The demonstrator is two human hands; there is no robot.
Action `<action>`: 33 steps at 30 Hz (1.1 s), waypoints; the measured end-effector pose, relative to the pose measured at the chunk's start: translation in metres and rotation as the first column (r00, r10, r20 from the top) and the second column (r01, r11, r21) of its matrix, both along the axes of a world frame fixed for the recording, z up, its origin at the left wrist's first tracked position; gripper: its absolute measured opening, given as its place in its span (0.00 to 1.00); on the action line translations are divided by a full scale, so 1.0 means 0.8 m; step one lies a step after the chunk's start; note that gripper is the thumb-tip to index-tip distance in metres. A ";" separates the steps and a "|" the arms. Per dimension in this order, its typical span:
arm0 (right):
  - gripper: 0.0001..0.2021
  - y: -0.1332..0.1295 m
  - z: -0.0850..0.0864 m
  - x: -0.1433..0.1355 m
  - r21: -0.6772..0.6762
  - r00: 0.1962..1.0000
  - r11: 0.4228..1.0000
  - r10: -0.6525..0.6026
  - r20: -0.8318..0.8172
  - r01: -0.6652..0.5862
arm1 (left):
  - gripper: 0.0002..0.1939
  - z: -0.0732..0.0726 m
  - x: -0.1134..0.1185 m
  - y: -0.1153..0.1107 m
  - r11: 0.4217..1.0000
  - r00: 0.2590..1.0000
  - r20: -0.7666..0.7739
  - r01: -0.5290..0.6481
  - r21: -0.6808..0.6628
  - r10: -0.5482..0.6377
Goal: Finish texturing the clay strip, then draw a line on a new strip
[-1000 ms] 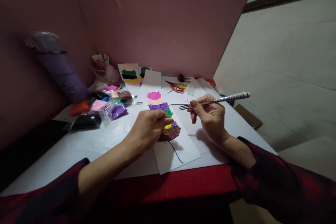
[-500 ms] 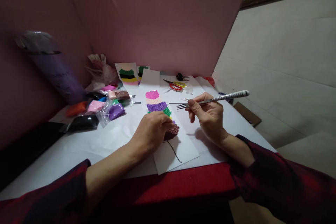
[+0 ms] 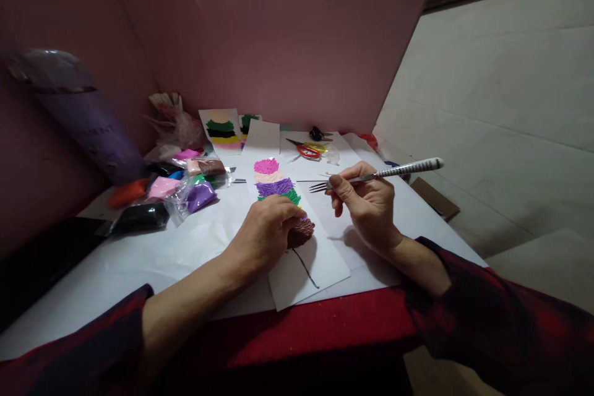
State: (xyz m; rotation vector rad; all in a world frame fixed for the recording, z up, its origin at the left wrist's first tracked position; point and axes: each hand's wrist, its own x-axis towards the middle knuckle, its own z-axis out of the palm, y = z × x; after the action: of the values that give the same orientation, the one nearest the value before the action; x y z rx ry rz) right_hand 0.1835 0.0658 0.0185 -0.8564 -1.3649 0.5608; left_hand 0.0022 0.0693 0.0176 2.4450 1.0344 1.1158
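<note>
My right hand (image 3: 369,207) grips a fork (image 3: 394,170) with a patterned handle, its tines pointing left above the table. My left hand (image 3: 264,229) is closed, fingertips pinched together over the picture; what they hold, if anything, is hidden. Beneath it lies a long white card (image 3: 309,284) with bands of textured clay: a pink patch (image 3: 266,166) at the far end, then peach, purple, green and a bit of yellow. Close to my left fingertips is a brown clay patch (image 3: 302,232). A dark line (image 3: 304,266) runs from it towards the near edge.
Bagged clay packets, including a purple one (image 3: 202,197) and a black one (image 3: 142,218), lie at left. Behind them leans a purple bottle (image 3: 88,124). Red-and-yellow scissors (image 3: 309,150) rest at the back, near striped cards (image 3: 223,132) by the pink wall (image 3: 278,31).
The view has shifted slightly, so things sit a little further left. Both hands keep nearly the same pose, the fork still held over the table.
</note>
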 end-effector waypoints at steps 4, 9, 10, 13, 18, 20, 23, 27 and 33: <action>0.12 -0.001 0.001 0.000 -0.011 1.000 1.000 -0.015 0.020 0.015 | 0.08 0.000 0.000 -0.001 0.999 1.000 0.005 -0.011 -0.035 0.011; 0.13 0.000 0.001 0.000 -0.004 1.000 1.000 -0.011 0.018 0.011 | 0.08 -0.002 0.001 0.000 0.994 0.999 0.041 -0.016 -0.104 0.020; 0.13 0.000 0.001 0.000 0.001 1.000 1.000 -0.010 0.017 0.010 | 0.09 -0.002 0.001 0.000 0.995 0.999 0.050 -0.004 -0.099 0.009; 0.12 0.000 0.000 0.000 0.010 1.000 1.000 -0.002 0.012 0.002 | 0.10 0.000 0.000 -0.001 0.995 0.999 0.035 -0.020 -0.100 0.024; 0.12 -0.001 0.001 0.000 -0.014 1.000 1.000 0.006 0.015 -0.005 | 0.08 0.003 -0.002 -0.003 0.990 0.998 -0.056 -0.027 -0.141 0.019; 0.12 -0.001 0.002 -0.001 -0.039 1.000 0.999 0.013 0.009 -0.012 | 0.08 0.003 -0.004 -0.002 0.995 0.997 -0.082 0.000 -0.100 -0.008; 0.12 0.000 0.001 -0.003 -0.122 0.997 0.990 0.073 -0.017 -0.075 | 0.07 0.009 -0.007 -0.001 0.993 0.992 -0.093 -0.095 -0.075 0.088; 0.11 -0.001 -0.003 -0.009 -0.278 0.984 0.945 0.177 -0.012 -0.174 | 0.17 0.016 -0.008 -0.014 0.975 0.974 -0.090 -0.202 0.091 0.210; 0.10 -0.011 -0.008 -0.017 -0.338 0.972 0.923 0.223 0.076 -0.185 | 0.11 -0.004 0.006 -0.062 0.905 0.847 -0.467 0.379 0.192 -0.255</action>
State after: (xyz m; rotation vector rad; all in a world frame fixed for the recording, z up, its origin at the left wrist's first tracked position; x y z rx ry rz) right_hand 0.1700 0.0574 0.0121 -1.0329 -1.4985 0.9345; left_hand 0.0066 0.0196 0.0141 3.0405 0.5473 0.6543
